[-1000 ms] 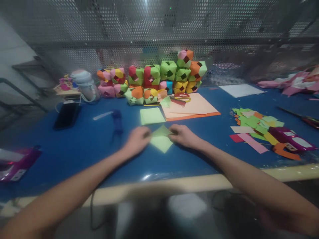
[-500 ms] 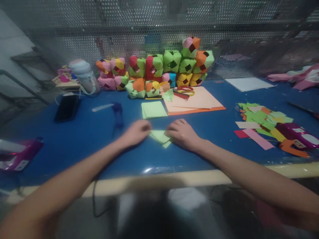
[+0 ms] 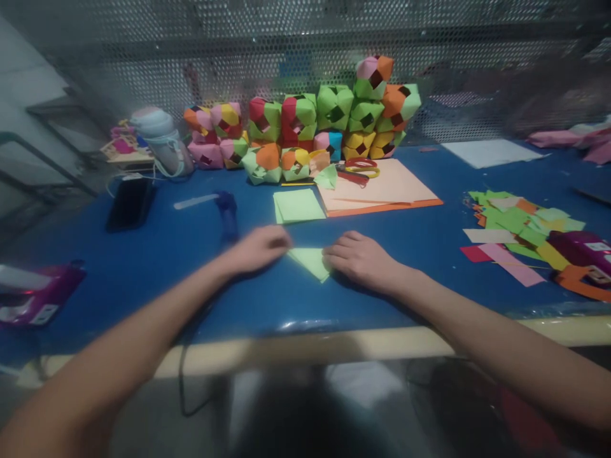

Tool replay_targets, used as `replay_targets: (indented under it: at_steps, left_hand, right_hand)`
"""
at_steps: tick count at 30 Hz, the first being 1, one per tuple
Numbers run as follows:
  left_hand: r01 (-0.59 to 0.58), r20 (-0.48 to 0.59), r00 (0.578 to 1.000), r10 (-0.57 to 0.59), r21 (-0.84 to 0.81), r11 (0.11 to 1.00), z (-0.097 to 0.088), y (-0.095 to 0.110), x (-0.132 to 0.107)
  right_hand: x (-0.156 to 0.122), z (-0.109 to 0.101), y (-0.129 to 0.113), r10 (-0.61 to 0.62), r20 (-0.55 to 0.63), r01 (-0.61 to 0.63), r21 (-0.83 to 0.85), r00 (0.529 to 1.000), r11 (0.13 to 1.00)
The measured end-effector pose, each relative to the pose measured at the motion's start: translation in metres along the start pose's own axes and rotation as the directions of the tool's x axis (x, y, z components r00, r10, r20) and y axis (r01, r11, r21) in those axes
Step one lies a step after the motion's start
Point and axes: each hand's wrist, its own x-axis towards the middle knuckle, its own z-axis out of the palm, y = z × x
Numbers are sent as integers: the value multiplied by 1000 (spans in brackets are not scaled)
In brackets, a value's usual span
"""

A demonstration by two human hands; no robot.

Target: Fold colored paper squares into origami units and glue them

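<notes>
A light green sheet of folded paper (image 3: 310, 261) lies on the blue table between my hands, its point toward the table's front edge. My left hand (image 3: 261, 247) is closed at the paper's left corner, thumb and fingers curled together and a little blurred. On the right end of the paper rests my right hand (image 3: 360, 257), its fingers bent and held together over that corner. Just beyond the hands lies a small stack of light green paper squares (image 3: 300, 205).
Several folded paper cubes (image 3: 334, 111) stand stacked at the back. Scissors (image 3: 360, 168) lie on peach sheets (image 3: 396, 184). Paper scraps (image 3: 515, 222) and a purple device (image 3: 585, 251) are at right; a phone (image 3: 130, 202), bottle (image 3: 160, 140) and another purple device (image 3: 42, 296) at left.
The folded paper now shows a cleaner triangle, its loose lower layers more aligned. My right hand has shifted slightly right. The whole view has also moved a little.
</notes>
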Motion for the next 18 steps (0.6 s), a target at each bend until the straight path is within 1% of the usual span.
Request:
replay_targets:
  at_steps: [3,6,12,18]
  left_hand:
    - [-15,27,1000,15,-4,1000,-2,-2,0]
    - [-8,47,999,8,-7,1000,-4,-3,0]
    - [0,56,998,-1,16,1000,-5,-1,1]
    - [14,64,998,-15,20,1000,-6,2,1]
  right_hand:
    - [0,0,-1,4,-6,-4,22,1000,1000]
    - [0,-2,-1,-2,2,2,3,1000,1000]
    - [0,-6,-2,11,32,-10,-52,999,999]
    - [1,-7,-2,9,50,-6,-45,999,999]
